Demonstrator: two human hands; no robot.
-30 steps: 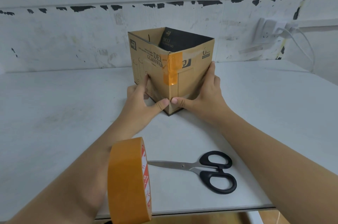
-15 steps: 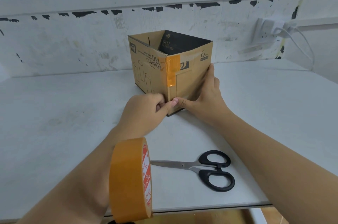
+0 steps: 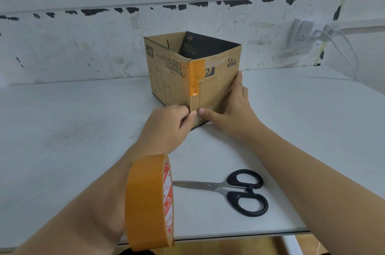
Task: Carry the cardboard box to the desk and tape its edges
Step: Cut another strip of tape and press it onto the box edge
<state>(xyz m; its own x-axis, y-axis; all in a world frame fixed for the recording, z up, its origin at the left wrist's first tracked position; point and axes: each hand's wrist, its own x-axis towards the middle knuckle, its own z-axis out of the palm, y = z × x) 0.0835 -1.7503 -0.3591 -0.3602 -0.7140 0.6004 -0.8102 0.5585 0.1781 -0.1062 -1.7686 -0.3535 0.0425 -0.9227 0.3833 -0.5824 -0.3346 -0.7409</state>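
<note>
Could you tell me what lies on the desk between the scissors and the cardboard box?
Nothing lies there: in the head view the desk is bare between the scissors and the cardboard box.

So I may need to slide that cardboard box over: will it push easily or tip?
The cardboard box looks open-topped and nearly empty, so probably light and easy to slide on the smooth desk. It is fairly tall, so a high push might tip it. Its walls will likely flex.

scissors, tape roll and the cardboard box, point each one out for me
scissors (image 3: 229,189), head view, on the pivot where blades meet handles
tape roll (image 3: 145,200), head view, on its orange outer band
cardboard box (image 3: 218,86), head view, on the right front face
</note>
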